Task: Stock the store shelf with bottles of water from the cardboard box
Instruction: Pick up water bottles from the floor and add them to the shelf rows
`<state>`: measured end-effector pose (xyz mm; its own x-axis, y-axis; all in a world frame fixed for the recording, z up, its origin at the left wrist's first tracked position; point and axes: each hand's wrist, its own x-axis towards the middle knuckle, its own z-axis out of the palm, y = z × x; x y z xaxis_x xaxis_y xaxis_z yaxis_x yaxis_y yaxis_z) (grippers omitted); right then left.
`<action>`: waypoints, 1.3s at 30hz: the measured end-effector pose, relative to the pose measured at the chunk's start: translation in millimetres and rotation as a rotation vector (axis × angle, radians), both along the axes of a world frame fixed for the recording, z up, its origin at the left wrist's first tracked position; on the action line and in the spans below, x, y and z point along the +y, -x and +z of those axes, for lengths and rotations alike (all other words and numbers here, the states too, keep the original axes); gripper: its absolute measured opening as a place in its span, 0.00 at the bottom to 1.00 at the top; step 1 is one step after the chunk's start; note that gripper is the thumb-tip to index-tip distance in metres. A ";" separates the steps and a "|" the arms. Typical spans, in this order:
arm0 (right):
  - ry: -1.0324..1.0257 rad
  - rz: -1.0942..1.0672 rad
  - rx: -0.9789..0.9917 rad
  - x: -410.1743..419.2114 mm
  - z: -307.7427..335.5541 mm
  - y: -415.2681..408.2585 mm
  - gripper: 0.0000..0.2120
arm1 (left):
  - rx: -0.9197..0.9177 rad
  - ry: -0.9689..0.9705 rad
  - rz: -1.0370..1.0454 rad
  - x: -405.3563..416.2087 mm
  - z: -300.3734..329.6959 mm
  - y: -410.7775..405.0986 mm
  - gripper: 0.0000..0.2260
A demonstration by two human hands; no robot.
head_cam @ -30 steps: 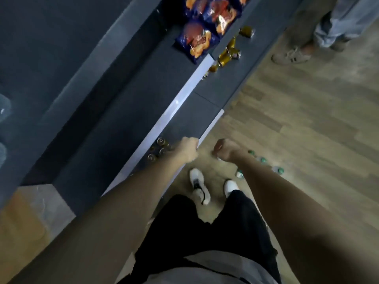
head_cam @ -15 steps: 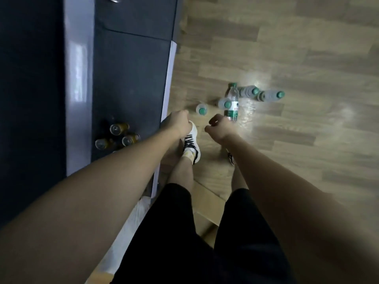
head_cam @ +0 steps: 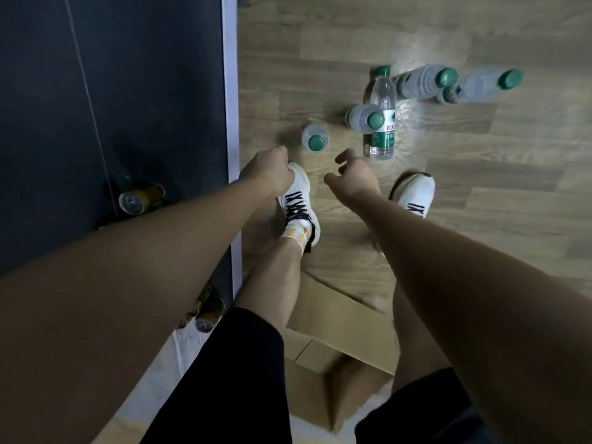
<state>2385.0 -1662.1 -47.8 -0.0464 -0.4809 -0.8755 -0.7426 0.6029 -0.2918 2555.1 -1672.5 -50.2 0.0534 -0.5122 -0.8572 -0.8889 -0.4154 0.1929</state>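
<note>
Head view: nearest bottle point(head_cam: 315, 138) stands upright just ahead, between fisted left hand point(head_cam: 268, 170) and loosely curled, empty right hand point(head_cam: 353, 174).

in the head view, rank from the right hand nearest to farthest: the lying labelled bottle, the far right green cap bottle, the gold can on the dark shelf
From the right hand:
1. Clear labelled water bottle lying on the wooden floor, just ahead of it.
2. Gold can on the dark shelf, off to the left.
3. Clear green-capped bottle at far right, ahead and right.
</note>
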 end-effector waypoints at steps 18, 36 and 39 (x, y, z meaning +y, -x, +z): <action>0.201 -0.013 -0.089 -4.2 -157.0 -21.2 0.39 | 0.072 0.022 -0.037 -2.0 -141.2 -2.6 0.02; 0.209 0.141 -0.116 -20.6 -9.5 10.6 0.37 | 0.009 0.012 0.027 2.1 -17.8 9.1 0.05; 0.231 0.189 -0.127 -32.9 40.6 20.6 0.35 | -0.004 0.019 0.055 -4.7 32.3 20.4 0.05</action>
<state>2364.3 -1695.0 -7.2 0.1654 -0.6572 -0.7353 -0.7837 0.3650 -0.5025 2534.7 -1677.2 -17.9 0.0859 -0.5248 -0.8469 -0.8656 -0.4602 0.1973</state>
